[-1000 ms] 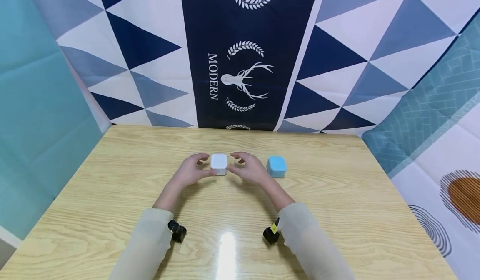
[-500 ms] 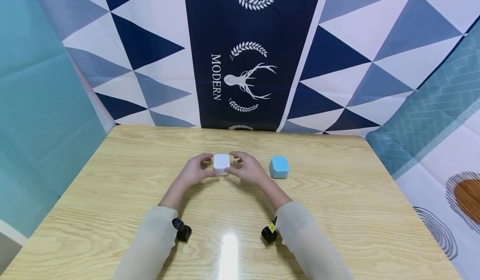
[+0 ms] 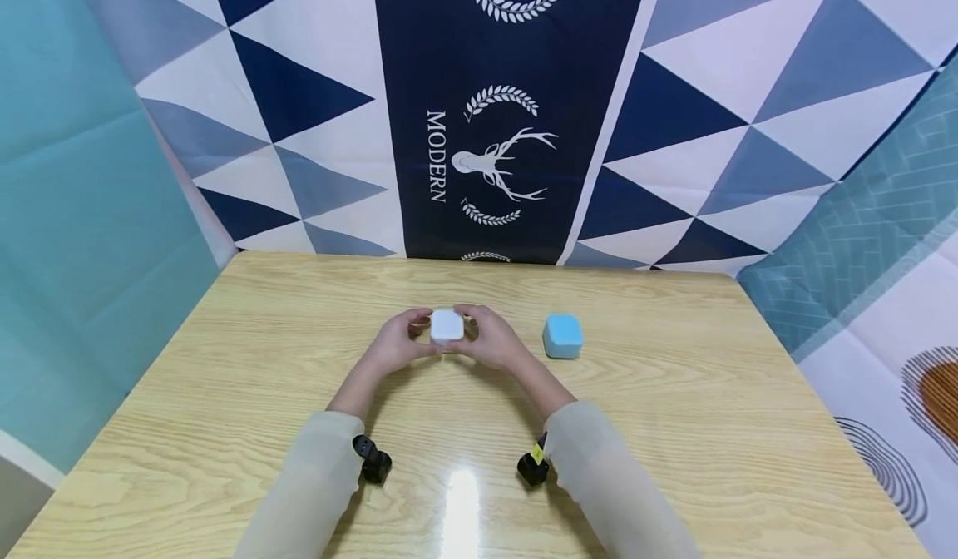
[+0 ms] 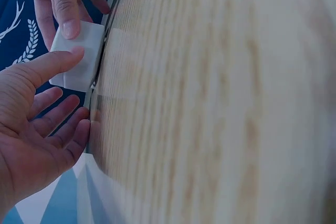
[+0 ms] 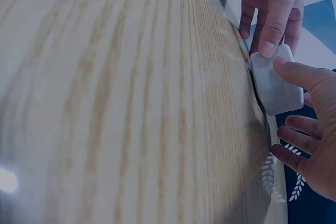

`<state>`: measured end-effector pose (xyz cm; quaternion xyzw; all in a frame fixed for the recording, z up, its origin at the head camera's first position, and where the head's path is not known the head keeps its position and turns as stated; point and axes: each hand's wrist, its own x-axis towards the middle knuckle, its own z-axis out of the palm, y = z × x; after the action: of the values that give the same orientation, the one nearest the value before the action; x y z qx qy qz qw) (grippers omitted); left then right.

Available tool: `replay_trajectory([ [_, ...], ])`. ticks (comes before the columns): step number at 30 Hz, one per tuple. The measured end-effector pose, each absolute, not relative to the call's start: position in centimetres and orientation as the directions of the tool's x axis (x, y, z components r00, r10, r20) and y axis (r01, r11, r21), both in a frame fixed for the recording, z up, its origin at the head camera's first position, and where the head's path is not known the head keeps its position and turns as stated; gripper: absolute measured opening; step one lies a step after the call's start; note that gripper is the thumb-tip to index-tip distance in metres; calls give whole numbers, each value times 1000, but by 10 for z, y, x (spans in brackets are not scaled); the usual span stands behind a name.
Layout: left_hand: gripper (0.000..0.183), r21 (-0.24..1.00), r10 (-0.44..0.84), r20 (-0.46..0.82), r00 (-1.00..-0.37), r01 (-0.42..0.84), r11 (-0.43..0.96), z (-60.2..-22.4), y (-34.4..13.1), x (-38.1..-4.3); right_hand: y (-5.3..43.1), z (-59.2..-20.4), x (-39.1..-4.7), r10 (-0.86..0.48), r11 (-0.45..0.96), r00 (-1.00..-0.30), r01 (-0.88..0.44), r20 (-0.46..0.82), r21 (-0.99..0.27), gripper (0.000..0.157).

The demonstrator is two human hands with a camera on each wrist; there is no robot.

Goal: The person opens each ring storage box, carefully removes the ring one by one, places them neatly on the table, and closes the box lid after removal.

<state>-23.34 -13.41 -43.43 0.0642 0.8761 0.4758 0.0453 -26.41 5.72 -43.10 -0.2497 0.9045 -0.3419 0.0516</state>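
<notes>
A small white block (image 3: pixel 447 326) with rounded edges sits near the far side of the wooden table, between the two hands. My left hand (image 3: pixel 397 344) holds its left side, thumb at the front and index finger behind. From the right, my right hand (image 3: pixel 490 341) holds it the same way. Both thumbs lie on the front face of the white block (image 5: pixel 275 85) in the right wrist view. The other fingers of the left hand (image 4: pixel 39 129) are spread beside the block in the left wrist view. A light blue block (image 3: pixel 563 336) stands to the right, apart from the hands.
The wooden table (image 3: pixel 674 426) ends at a patterned cloth backdrop (image 3: pixel 314 126) just behind the blocks. Teal cloth (image 3: pixel 97 210) hangs on the left. Small black cameras are strapped at both sleeve cuffs, above the tabletop.
Both hands have closed in on the white block, the right moving left and the left slightly right. The blocks keep their places, while the whole head view shifts slightly.
</notes>
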Motion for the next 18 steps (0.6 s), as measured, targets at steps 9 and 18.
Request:
replay_trajectory([
  [9, 69, 838, 166, -23, -986, 72, 541, -436, -132, -236, 54, -435, -267, -527, 608, -846, -441, 81, -660, 76],
  [18, 70, 841, 185, -29, -982, 76, 536, -439, -131, -241, 51, -438, -269, -543, 588, -836, -448, 81, -673, 74],
])
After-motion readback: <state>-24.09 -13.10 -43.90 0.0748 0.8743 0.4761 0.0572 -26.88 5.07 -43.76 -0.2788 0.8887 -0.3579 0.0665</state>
